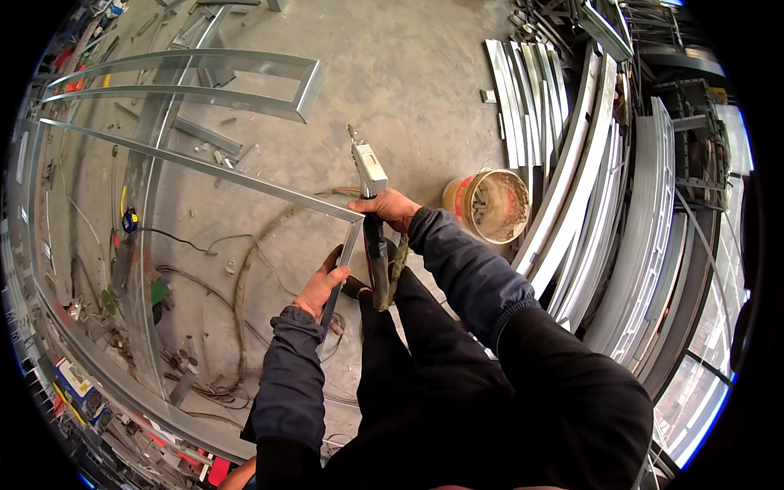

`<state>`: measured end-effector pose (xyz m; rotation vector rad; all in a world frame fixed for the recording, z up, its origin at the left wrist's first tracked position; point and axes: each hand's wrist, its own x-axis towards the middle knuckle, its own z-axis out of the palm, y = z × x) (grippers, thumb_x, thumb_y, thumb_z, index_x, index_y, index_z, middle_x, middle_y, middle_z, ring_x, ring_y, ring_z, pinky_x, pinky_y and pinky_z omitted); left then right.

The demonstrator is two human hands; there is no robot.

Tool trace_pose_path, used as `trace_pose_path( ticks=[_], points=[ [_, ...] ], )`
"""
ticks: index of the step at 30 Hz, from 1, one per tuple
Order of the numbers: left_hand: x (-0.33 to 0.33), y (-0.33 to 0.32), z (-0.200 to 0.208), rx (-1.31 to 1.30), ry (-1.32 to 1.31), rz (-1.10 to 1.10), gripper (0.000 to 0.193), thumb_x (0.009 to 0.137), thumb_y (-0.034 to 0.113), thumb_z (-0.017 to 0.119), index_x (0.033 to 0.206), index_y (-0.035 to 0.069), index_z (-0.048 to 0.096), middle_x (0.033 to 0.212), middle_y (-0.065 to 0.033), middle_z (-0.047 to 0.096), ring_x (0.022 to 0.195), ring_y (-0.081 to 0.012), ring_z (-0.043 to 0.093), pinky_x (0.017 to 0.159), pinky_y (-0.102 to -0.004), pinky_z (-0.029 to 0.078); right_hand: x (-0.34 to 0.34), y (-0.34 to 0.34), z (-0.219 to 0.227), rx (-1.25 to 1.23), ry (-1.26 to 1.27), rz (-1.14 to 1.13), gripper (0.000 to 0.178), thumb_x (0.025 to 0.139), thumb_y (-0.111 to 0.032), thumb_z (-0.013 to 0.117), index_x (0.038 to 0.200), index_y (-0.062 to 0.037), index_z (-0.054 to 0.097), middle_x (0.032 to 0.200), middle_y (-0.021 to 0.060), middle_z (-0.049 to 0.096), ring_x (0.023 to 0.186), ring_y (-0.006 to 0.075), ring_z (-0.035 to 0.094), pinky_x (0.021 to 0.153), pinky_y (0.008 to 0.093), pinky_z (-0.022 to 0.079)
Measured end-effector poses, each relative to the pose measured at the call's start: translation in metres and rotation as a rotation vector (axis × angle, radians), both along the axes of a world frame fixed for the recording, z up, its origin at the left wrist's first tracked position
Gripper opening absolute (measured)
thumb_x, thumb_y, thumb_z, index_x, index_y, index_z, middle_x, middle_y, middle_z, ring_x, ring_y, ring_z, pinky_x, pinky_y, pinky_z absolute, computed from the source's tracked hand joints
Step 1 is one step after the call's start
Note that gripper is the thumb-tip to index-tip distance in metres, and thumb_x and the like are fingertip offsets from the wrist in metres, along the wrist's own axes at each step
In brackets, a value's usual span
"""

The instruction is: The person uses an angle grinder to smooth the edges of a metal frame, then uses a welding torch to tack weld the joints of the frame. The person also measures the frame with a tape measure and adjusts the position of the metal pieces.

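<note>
My left hand (322, 290) is wrapped round the short end bar of a long rectangular metal frame (245, 181), just below its corner. In my right hand (390, 209) is a handheld welding gun (371, 170) with a pale boxy head and a thin nozzle pointing away from me. A thick dark hose (377, 265) hangs from its grip down between my legs. The gun is beside the frame's corner; I cannot tell whether they touch. My fingers partly hide the gun's handle.
A second metal frame (309, 90) lies farther off. To the right stands a bucket (457, 198) holding small metal pieces, beside stacked metal profiles (572, 163). Cables (240, 302) trail over the floor at left, near a blue tape measure (130, 219). Part of another person's arm (238, 476) shows at the lower edge.
</note>
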<state>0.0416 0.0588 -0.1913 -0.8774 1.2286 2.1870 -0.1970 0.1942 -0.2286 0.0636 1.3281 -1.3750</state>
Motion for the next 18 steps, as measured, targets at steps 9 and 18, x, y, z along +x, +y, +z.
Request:
trace_pose_path(
  ticks=[9,18],
  points=[
    [0.0,-0.008,-0.01,-0.014,-0.001,-0.01,0.087,0.088,0.042,0.075,0.157,0.001,0.041,0.112,-0.0033,0.06,0.099,-0.0128,0.055,0.091,-0.0292,0.045,0.004,0.001,0.006,0.015,0.042,0.013,0.036,0.086,-0.025,0.088,0.11,-0.0041,0.071,0.101,0.0015,0.068,0.095,0.0142,0.059,0.087,0.0326,0.047],
    [-0.024,-0.003,-0.013,-0.055,0.019,0.047,0.069,0.095,0.054,0.071,0.143,0.008,0.052,0.114,-0.0065,0.065,0.098,-0.0158,0.062,0.086,-0.0317,0.05,0.006,0.004,-0.001,0.019,0.043,-0.004,0.036,0.088,-0.026,0.087,0.109,-0.0033,0.07,0.098,0.0012,0.064,0.092,0.0136,0.057,0.083,0.0316,0.046]
  ],
)
